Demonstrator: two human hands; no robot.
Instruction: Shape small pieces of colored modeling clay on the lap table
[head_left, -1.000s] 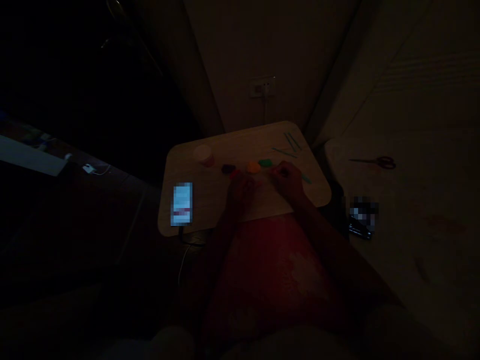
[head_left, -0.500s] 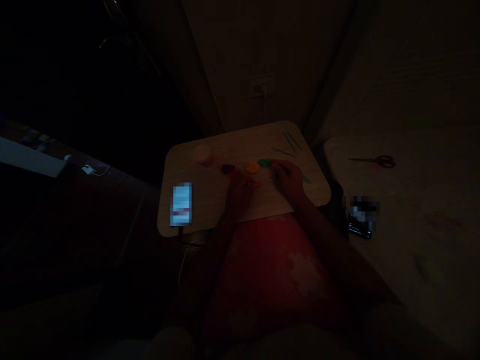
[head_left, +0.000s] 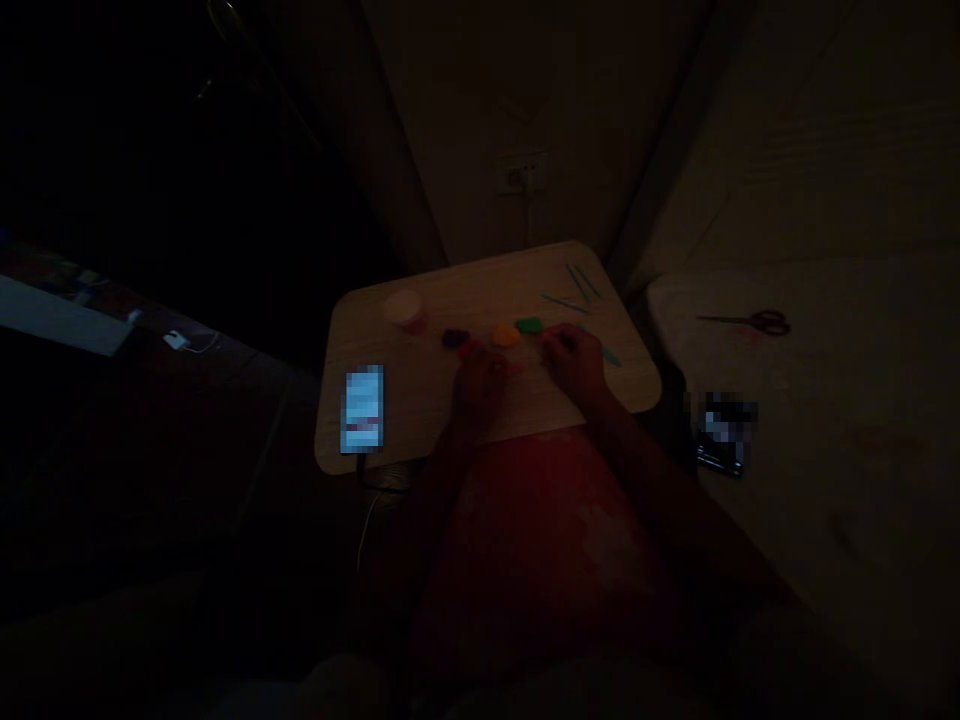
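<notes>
In the dim head view my left hand is closed low over the small table. A thin strip of red modelling clay pokes out at its fingertips. A red lump and a dark purple lump of clay lie just beyond that hand. My right hand rests on the tabletop with its fingers curled together; whatever they pinch is too dark to make out. Near its fingertips lies a green clay lump, with an orange clay lump beside it.
A pale round tub stands at the table's back left, and a lit phone at the front left. Several thin green sticks lie at the back right; another green tool is by my right hand. Scissors rest on the surface at right.
The picture is a little darker than before. Both hands stay in nearly the same place, with only slight finger movement; the clay lumps have not moved.
</notes>
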